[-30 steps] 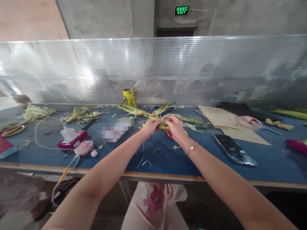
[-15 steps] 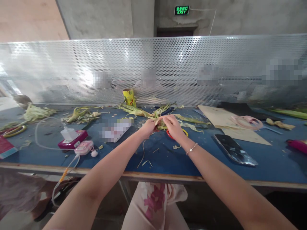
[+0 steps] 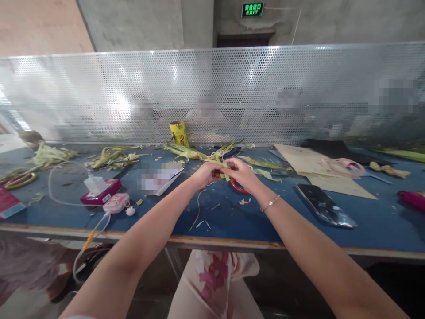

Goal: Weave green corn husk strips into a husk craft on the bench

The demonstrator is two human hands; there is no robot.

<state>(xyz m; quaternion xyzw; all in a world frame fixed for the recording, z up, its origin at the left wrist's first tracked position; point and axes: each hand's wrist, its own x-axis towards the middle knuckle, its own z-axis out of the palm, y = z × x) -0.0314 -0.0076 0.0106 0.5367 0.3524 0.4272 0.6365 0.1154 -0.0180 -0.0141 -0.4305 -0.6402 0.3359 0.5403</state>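
My left hand (image 3: 208, 174) and my right hand (image 3: 241, 173) meet over the middle of the blue table. Between them, both sets of fingers pinch a pale green corn husk strip (image 3: 227, 176), partly covered by the fingers. Just beyond the hands spreads a bunch of corn husks (image 3: 189, 153) with long leafy ends. A red ring-shaped handle (image 3: 239, 187) shows below my right hand; what it belongs to is hidden. Small husk scraps (image 3: 203, 224) lie on the near side of the hands.
A smartphone (image 3: 325, 206) lies right, near cardboard sheets (image 3: 335, 184) and a pink ring-shaped coil (image 3: 343, 167). At left are a magenta box (image 3: 101, 195), a pink cabled case (image 3: 116, 202) and husk piles (image 3: 113, 158). A yellow can (image 3: 179, 133) stands before the perforated metal screen (image 3: 232, 79).
My right hand has shifted slightly, its fingers now bent over the strip. A green end of the strip shows below the fingers. The yellow part beside the red handle has become hidden.
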